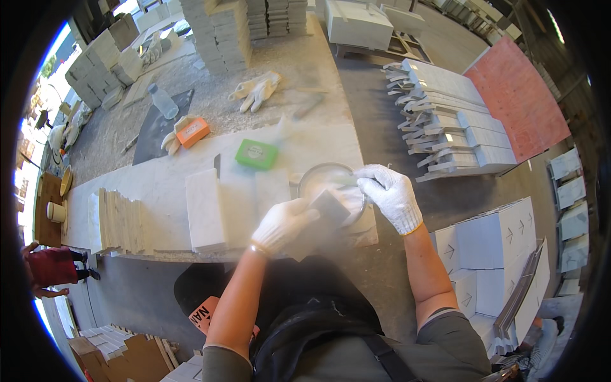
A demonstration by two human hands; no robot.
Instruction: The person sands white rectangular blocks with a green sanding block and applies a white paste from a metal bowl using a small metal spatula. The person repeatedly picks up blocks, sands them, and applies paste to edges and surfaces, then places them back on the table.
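In a white knit glove, my left hand [283, 224] is closed on a dark grey, flat rectangular piece [331, 209], tilted over the near side of a round bowl [312, 170]. Whitish material lies inside this bowl. My right hand [389, 194], gloved too, is at the bowl's right rim with its fingers pinched on a slim tool whose greenish end reaches over the bowl; its kind is blurred. A pale slab [205, 210] stands to the left of my left hand. Beyond it lies a green box [256, 154].
An orange box [193, 132], a loose glove [258, 91] and a clear bottle [163, 102] lie farther back on the dusty table. Stacked tiles [219, 38] rise behind. To the right are strapped packs [452, 114] and white cartons [487, 245]. A person [54, 267] stands far left.
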